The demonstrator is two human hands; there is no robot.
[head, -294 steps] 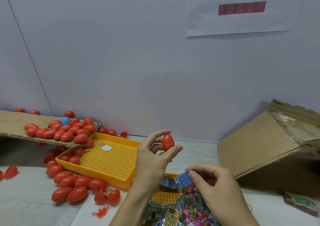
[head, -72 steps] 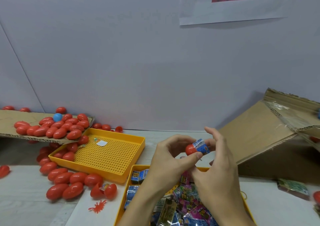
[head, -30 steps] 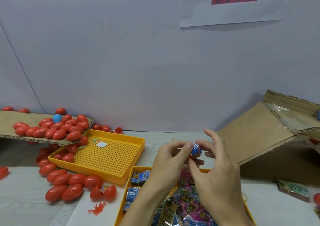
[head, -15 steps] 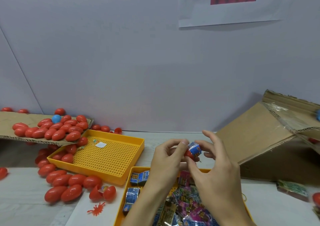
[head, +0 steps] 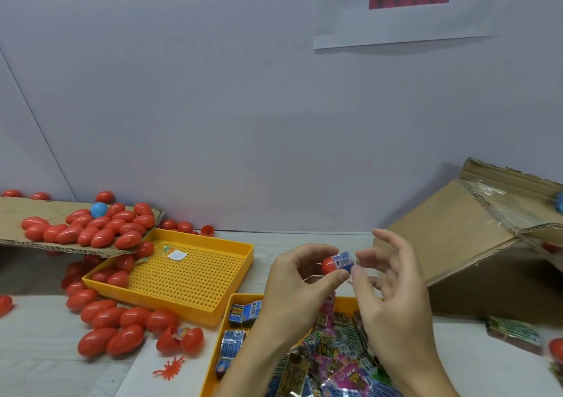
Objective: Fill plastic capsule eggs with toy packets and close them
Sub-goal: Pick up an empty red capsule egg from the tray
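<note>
Left hand (head: 300,277) pinches a red egg half (head: 328,265) between thumb and curled fingers, a folded blue toy packet (head: 343,261) protruding from its open mouth. Right hand (head: 393,287), fingers loosely spread and holding nothing, hovers just beside the packet. Both are raised above the near yellow tray (head: 219,354) of assorted packets. Closed red eggs (head: 100,230) crowd a cardboard sheet (head: 36,210) at left; a tilted cardboard box (head: 457,238) stands at right.

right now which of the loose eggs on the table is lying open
The red plastic capsule egg just left of the near yellow tray, above the orange splat toy: its two halves gape apart, while the neighbouring eggs are closed.
</note>
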